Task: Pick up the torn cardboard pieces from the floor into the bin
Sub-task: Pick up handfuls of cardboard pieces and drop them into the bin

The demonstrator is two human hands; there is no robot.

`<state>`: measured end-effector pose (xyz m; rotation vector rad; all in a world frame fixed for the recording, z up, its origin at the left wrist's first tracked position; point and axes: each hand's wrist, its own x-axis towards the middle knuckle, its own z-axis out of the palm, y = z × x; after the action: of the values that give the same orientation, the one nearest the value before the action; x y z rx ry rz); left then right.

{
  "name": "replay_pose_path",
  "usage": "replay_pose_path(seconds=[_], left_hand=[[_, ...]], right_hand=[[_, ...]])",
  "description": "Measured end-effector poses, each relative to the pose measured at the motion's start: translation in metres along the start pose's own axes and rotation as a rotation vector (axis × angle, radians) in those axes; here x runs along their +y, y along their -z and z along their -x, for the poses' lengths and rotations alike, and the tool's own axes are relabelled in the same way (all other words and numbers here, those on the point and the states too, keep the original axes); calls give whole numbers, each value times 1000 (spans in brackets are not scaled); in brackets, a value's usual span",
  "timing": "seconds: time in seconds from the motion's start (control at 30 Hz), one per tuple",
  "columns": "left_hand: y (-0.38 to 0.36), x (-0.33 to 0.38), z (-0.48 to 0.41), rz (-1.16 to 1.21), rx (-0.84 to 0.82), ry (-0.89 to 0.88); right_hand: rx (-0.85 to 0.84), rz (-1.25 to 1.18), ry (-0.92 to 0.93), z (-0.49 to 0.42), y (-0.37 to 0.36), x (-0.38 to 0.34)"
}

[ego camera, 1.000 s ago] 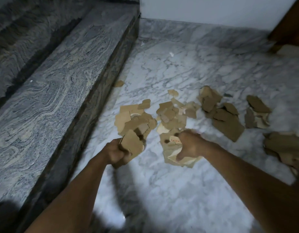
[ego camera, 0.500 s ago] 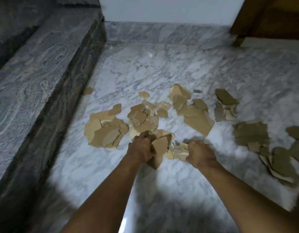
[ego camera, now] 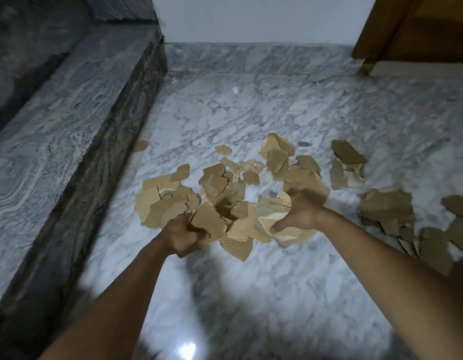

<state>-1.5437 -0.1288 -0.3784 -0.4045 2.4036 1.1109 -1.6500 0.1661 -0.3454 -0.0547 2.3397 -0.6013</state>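
Both hands are in view over a white-and-grey marble floor. The left hand is closed into a fist around a brown torn cardboard piece, which stands up out of the grip. The right hand is curled over a bundle of pale cardboard pieces, thumb on the near side and fingers wrapped over the far side; the bundle is gripped. A faint reddish mark shows on the top edge of that bundle, but it is too blurred to read. No other writing, label or brand can be made out on any piece.

Further scattered cardboard pieces lie loose on the floor just beyond and between the hands. A flat cluster lies to the left of the left hand. More pieces lie farther back, a small group lies to the right of them, and a larger heap lies near the right forearm, extending toward the right edge of the view. One small scrap lies apart, against the foot of a dark grey granite step that runs along the left side.

A white wall closes the far end. Wooden furniture stands at the upper right corner. The bin is not in view.
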Motion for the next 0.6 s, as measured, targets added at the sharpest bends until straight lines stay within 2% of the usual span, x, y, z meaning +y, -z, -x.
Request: replay_pose_path(seconds=[0.1, 0.23, 0.3, 0.6], left_hand=[[14, -29, 12, 8, 37, 72], [-3, -61, 19, -162, 94, 138], [-14, -71, 18, -186, 151, 144], [-12, -71, 0, -213, 102, 159]], right_hand=[[-7, -18, 10, -16, -38, -14], [202, -172, -78, -27, -91, -14], [229, -234, -93, -28, -99, -12], [131, -18, 95, -6, -32, -24]])
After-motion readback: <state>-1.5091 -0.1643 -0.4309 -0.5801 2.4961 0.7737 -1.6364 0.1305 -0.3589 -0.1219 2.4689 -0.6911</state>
